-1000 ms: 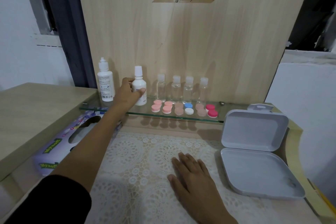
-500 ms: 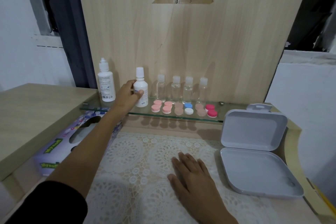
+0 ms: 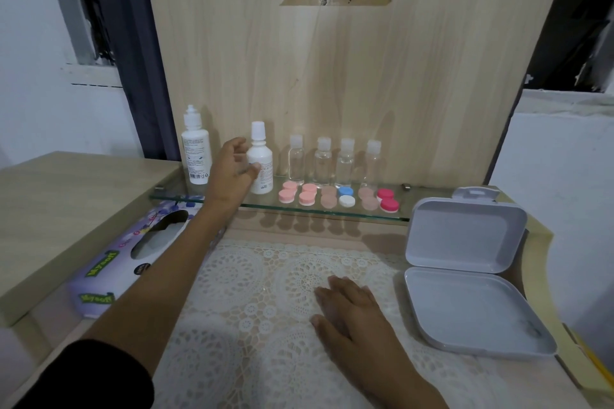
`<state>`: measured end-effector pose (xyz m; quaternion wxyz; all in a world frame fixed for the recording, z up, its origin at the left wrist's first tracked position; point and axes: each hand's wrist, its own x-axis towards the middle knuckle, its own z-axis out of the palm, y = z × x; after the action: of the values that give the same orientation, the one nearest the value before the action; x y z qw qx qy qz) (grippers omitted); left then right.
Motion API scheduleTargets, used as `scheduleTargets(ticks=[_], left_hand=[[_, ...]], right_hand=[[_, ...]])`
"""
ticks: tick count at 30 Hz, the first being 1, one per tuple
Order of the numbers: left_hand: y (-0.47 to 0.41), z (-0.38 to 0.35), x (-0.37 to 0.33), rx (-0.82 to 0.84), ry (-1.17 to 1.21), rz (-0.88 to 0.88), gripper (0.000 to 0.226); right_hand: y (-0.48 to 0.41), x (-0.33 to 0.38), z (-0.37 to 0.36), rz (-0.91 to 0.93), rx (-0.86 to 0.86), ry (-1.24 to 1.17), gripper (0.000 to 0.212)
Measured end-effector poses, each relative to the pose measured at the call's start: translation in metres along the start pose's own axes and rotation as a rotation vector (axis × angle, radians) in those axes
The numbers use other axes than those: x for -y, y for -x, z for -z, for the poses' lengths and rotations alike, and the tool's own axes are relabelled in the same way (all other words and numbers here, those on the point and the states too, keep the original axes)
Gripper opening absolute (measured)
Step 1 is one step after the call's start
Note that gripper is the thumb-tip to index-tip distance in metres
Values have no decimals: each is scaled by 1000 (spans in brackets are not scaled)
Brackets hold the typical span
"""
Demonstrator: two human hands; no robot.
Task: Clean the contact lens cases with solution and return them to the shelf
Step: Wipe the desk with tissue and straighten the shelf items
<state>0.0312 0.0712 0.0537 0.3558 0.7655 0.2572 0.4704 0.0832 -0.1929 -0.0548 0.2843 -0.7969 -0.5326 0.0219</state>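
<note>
Several contact lens cases (image 3: pixel 345 196) in pink, beige, blue-white and red lie in a row on the glass shelf (image 3: pixel 332 211). Behind them stand several small clear bottles (image 3: pixel 321 163). At the shelf's left, my left hand (image 3: pixel 231 176) curls its fingers around the small white solution bottle (image 3: pixel 261 159), which stands upright on the glass; the fingers are blurred. A taller white bottle (image 3: pixel 196 149) stands just left of that hand. My right hand (image 3: pixel 349 305) rests flat, palm down, on the lace mat (image 3: pixel 252 276).
An open grey hinged box (image 3: pixel 471 315) sits at the right on the table, its lid (image 3: pixel 465 232) upright. A purple tissue pack (image 3: pixel 109 271) lies under the left ledge (image 3: pixel 66 202). A wooden panel (image 3: pixel 332 76) backs the shelf.
My left hand stays at the small white bottle, its fingers now blurred and a little looser. The bottle still stands on the shelf. My right hand has not moved.
</note>
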Motion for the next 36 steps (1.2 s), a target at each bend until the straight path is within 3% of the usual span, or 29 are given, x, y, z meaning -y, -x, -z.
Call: scheduleTargets(ticks=[3, 6, 10, 15, 18, 22, 27, 36], left_hand=[[1, 2, -4, -238, -103, -235, 40], [1, 2, -25, -308, -190, -431, 31], [-3, -9, -53, -265, -229, -631, 26], [-12, -38, -81, -40, -376, -659, 22], [-21, -59, -90, 97, -501, -592, 25], [-34, -82, -93, 240, -663, -532, 40], [-44, -101, -96, 360, -887, -495, 52], [-43, -110, -91, 381, -872, -479, 41]], right_hand=[[-3, 7, 14, 73, -90, -29, 35], [-16, 15, 46, 85, -160, -72, 34], [-62, 24, 109, 118, -384, -149, 14], [-136, 20, 179, 52, -576, -129, 21], [-172, 8, 198, -37, -535, -16, 27], [-196, -5, 194, -129, -298, 176, 39], [-203, -13, 180, -157, -116, 234, 46], [-201, -22, 173, -161, -119, 212, 45]])
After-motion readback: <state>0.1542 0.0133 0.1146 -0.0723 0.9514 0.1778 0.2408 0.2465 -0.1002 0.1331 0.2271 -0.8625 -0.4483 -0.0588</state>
